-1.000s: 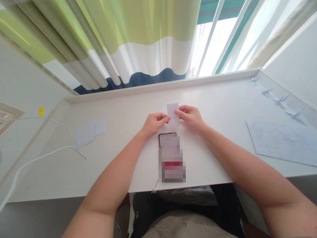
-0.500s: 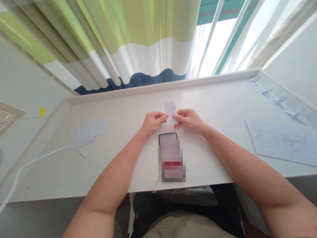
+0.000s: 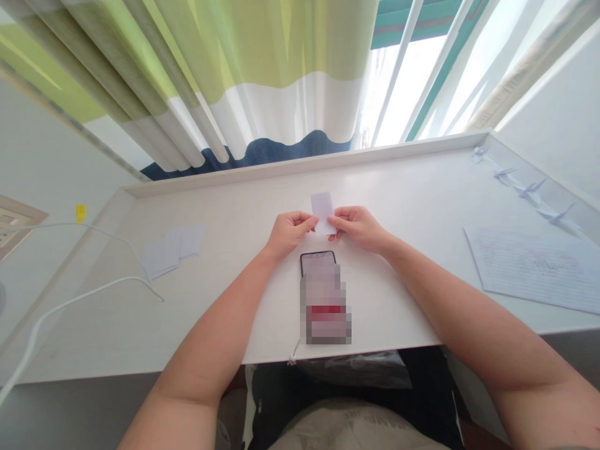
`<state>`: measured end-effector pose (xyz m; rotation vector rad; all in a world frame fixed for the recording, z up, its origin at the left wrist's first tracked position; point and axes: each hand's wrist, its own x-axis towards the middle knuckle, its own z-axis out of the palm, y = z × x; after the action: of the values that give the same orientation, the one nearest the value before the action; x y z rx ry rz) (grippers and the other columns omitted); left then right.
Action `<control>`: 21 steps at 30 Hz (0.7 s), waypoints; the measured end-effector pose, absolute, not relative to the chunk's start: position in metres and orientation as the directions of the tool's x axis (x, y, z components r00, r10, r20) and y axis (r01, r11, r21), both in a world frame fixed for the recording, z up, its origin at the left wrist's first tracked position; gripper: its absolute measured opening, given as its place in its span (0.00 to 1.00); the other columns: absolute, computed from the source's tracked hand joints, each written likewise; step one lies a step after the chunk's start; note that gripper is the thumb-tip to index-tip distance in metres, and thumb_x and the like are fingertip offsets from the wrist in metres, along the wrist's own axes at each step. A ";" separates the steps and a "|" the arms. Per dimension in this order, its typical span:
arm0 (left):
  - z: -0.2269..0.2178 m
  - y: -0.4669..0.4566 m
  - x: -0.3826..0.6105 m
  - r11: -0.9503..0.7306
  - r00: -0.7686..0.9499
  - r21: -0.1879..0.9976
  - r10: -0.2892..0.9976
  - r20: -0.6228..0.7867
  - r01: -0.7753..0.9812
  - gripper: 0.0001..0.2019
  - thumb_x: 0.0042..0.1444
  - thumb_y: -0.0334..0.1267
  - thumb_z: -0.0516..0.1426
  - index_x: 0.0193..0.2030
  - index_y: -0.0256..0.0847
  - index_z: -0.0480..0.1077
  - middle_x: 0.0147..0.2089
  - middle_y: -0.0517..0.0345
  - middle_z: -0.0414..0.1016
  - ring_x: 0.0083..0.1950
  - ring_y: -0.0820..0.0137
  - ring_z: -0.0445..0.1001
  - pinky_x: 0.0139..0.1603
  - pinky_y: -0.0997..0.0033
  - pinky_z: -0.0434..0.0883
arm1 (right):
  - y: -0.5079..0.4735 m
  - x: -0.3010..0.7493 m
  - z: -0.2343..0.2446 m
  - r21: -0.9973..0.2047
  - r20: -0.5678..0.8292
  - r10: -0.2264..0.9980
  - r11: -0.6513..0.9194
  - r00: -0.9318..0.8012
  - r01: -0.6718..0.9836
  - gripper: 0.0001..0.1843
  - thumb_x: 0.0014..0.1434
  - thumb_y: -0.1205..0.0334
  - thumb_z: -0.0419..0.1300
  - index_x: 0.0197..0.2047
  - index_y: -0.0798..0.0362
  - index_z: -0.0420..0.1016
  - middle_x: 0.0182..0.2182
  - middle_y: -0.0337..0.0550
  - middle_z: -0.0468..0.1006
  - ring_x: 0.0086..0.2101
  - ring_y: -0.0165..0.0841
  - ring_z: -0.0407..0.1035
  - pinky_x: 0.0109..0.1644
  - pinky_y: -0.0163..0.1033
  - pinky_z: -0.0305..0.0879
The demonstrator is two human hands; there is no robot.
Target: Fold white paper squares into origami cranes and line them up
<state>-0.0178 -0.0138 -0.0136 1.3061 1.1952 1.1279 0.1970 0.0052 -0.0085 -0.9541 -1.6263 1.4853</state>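
Observation:
A small white rectangle of paper [image 3: 322,206] is held upright-lengthwise above the desk, between my two hands. My left hand [image 3: 291,231] pinches its lower left edge between thumb and fingers. On the opposite edge, the thumb of my right hand [image 3: 357,226] lies over the paper with the fingers behind. Just nearer to me, a phone [image 3: 319,257] lies face up on the white desk [image 3: 244,206]; most of its screen is blurred out. Whether the paper has a fold cannot be made out.
Several white paper slips [image 3: 162,255] lie at the left, beside a white cable [image 3: 89,292]. Lined sheets with writing [image 3: 534,265] rest at the right. Several folded paper shapes [image 3: 532,187] line the right rim. A curtain [image 3: 281,75] hangs behind the desk.
Both hands keep their grip in nearly the same place. The paper's right edge looks straighter now, and the right thumb has shifted very slightly.

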 end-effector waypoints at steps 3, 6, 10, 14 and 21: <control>-0.014 -0.014 -0.018 -0.023 0.074 0.997 0.997 0.018 0.078 0.19 0.51 0.54 0.72 0.32 0.39 0.81 0.29 0.56 0.81 0.32 0.71 0.74 0.40 0.68 0.70 | 0.005 0.197 -0.009 -0.997 0.030 0.888 0.060 -0.459 0.052 0.28 0.58 0.34 0.72 0.37 0.54 0.84 0.31 0.42 0.83 0.30 0.32 0.79 0.36 0.37 0.71; -0.012 -0.015 -0.018 -0.028 0.078 0.995 0.997 0.020 0.098 0.19 0.52 0.56 0.71 0.31 0.39 0.80 0.29 0.56 0.81 0.33 0.70 0.74 0.40 0.68 0.70 | 0.005 0.196 -0.009 -0.997 0.025 0.897 0.055 -0.442 0.055 0.29 0.57 0.33 0.72 0.36 0.54 0.84 0.30 0.41 0.82 0.30 0.32 0.79 0.35 0.36 0.70; -0.008 -0.018 -0.018 -0.017 0.157 0.990 0.988 -0.005 0.140 0.22 0.53 0.58 0.70 0.29 0.39 0.79 0.31 0.55 0.82 0.34 0.69 0.76 0.42 0.67 0.70 | 0.005 0.195 -0.010 -0.998 0.025 0.905 0.049 -0.425 0.046 0.32 0.54 0.30 0.73 0.36 0.55 0.84 0.30 0.43 0.83 0.29 0.34 0.79 0.34 0.37 0.71; -0.007 -0.020 -0.019 -0.015 0.219 0.982 0.975 -0.027 0.186 0.22 0.54 0.59 0.69 0.31 0.38 0.80 0.33 0.51 0.84 0.35 0.68 0.77 0.42 0.67 0.70 | 0.005 0.193 -0.010 -1.000 0.022 0.918 0.028 -0.396 0.009 0.33 0.50 0.29 0.74 0.36 0.55 0.83 0.30 0.44 0.84 0.28 0.33 0.79 0.33 0.37 0.72; -0.011 -0.020 -0.021 -0.063 0.202 0.967 0.979 0.012 0.246 0.23 0.58 0.60 0.66 0.30 0.39 0.81 0.32 0.50 0.85 0.32 0.68 0.75 0.35 0.68 0.68 | 0.003 0.194 -0.009 -0.997 0.009 0.905 0.038 -0.426 0.061 0.34 0.51 0.28 0.73 0.34 0.54 0.81 0.26 0.45 0.83 0.27 0.34 0.79 0.34 0.38 0.75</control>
<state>-0.0207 -0.0195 -0.0109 1.5091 1.2176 0.9545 0.1941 0.0025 -0.0087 -1.0006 -1.5917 1.4738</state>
